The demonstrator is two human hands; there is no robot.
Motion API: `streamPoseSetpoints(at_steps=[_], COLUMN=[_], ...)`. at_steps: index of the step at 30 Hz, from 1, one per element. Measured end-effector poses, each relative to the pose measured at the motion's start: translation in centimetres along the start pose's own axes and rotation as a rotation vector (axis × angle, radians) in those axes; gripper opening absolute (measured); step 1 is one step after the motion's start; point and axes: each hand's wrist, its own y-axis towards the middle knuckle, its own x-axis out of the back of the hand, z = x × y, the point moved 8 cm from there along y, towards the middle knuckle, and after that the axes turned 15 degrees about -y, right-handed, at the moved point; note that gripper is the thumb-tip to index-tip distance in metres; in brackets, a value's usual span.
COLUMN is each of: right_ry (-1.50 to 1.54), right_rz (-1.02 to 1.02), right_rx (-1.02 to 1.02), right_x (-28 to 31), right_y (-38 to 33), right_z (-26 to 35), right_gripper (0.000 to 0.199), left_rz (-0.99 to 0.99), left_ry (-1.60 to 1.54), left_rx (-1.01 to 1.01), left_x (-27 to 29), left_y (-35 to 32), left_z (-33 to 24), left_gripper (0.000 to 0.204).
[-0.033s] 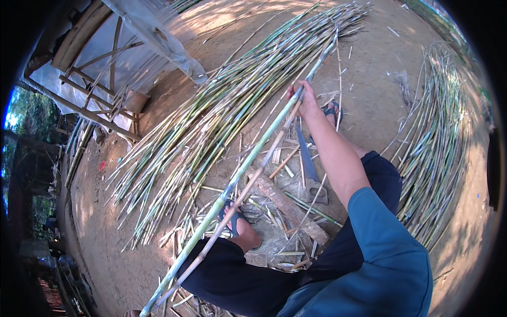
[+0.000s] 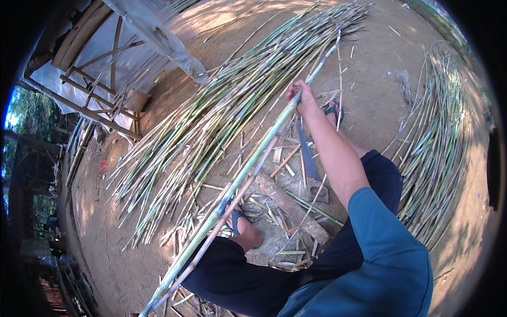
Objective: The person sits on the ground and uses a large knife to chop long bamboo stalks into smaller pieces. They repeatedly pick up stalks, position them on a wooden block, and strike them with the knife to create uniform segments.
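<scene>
My right hand (image 2: 302, 97) is closed around a long green bamboo pole (image 2: 253, 157), which slants from the upper right to the lower left edge. A thinner brownish pole (image 2: 224, 215) runs close along its lower side; whether my fingers hold this one too I cannot tell. Only a sliver of my left hand (image 2: 131, 315) shows at the bottom left edge, by the poles' lower ends, its fingers hidden. Below the poles a handsaw (image 2: 308, 153) with a bluish blade lies beside a short log (image 2: 290, 206) on the ground between my feet.
A large heap of bamboo poles (image 2: 211, 127) spreads beyond my hands. Another bundle (image 2: 438, 142) lies at the right. Cut pieces (image 2: 269, 214) litter the ground around my sandalled foot (image 2: 243, 230). A wooden frame with plastic sheeting (image 2: 182, 58) stands at the upper left.
The green pole's dark joint and the thinner pole have shifted slightly toward the lower left. My right hand stays almost in place, and less of my left hand shows.
</scene>
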Motion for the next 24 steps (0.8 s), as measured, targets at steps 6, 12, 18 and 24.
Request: streamPoseSetpoints(at_steps=[6, 12, 18, 24], right_ry=[0.045, -0.017, -0.163, -1.098], right_rz=[-0.176, -0.252, 0.023, 0.588], right_rx=[-0.154, -0.35, -0.332, -0.085], right_x=[-13.9, -19.2, -24.2, -15.4], right_y=[-16.2, -25.5, -28.2, -26.8], right_z=[-13.0, -22.3, -33.5, -25.6], right_gripper=[0.024, 0.021, 0.024, 0.044], left_rz=[-0.231, -0.027, 0.157, 0.173], left_ry=[0.305, 0.094, -0.37, -0.233], left_rx=[0.439, 0.196, -0.116, 0.183], left_x=[3.0, -4.9, -16.8, -25.3], left_y=[-7.3, 3.0, 17.7, 16.5], left_z=[16.7, 10.9, -7.9, -0.3], left_gripper=[0.018, 0.05, 0.068, 0.023])
